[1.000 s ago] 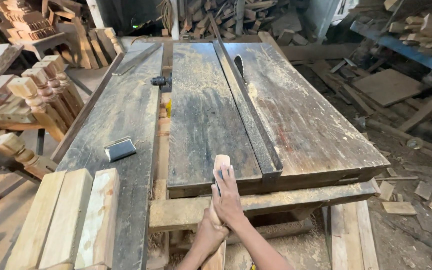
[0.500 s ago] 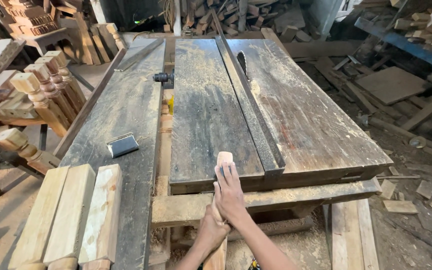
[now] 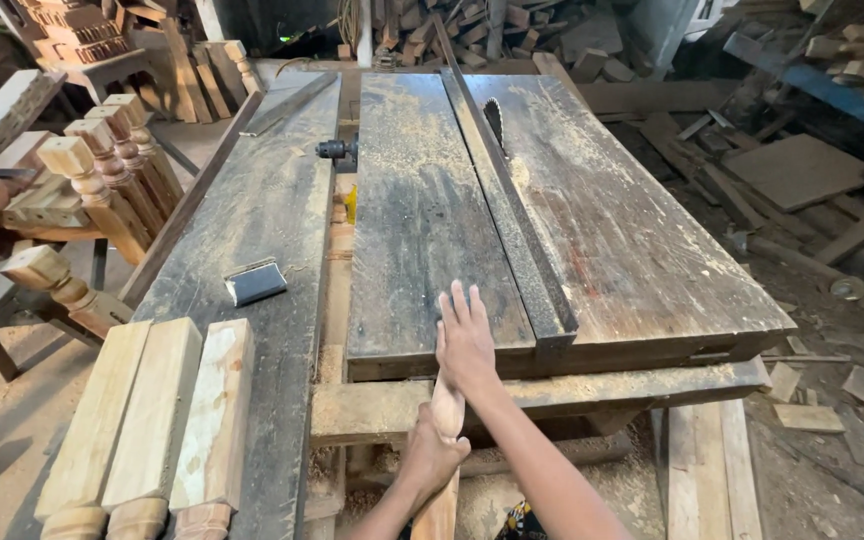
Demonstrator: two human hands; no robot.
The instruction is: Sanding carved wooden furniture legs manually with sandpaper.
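A pale, rounded wooden leg (image 3: 444,440) leans against the near edge of the dark, dusty table (image 3: 422,220), its upper end hidden under the right hand (image 3: 465,340), which lies flat with fingers spread. The left hand (image 3: 430,455) grips its turned shaft lower down, below the table edge.

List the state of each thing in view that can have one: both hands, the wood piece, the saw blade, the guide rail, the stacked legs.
Right hand: flat, fingers spread, pressing the wood piece onto the table edge.
Left hand: closed around the piece lower down.
Wood piece: held, tilted up against the saw table.
Saw blade: raised through the slot; spinning or not, cannot tell.
Guide rail: lying flat along the table.
Turned legs: lying side by side, untouched.
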